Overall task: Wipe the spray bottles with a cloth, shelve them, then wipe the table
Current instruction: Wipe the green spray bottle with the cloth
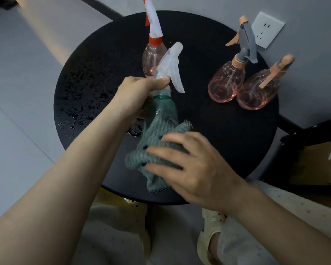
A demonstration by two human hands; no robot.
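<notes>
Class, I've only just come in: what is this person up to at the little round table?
The person is wiping a green spray bottle with a grey-green cloth. The left hand grips the bottle by its neck, just under the white trigger head, holding it above the black round table. The right hand presses the cloth around the bottle's lower body. Three pink spray bottles stand on the table: one with a red and white head and two with orange heads. Water drops lie on the table's left side.

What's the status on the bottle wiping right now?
Left hand grips green bottle at neck. Right hand presses cloth around its body. Three pink bottles wait on wet table.
</notes>
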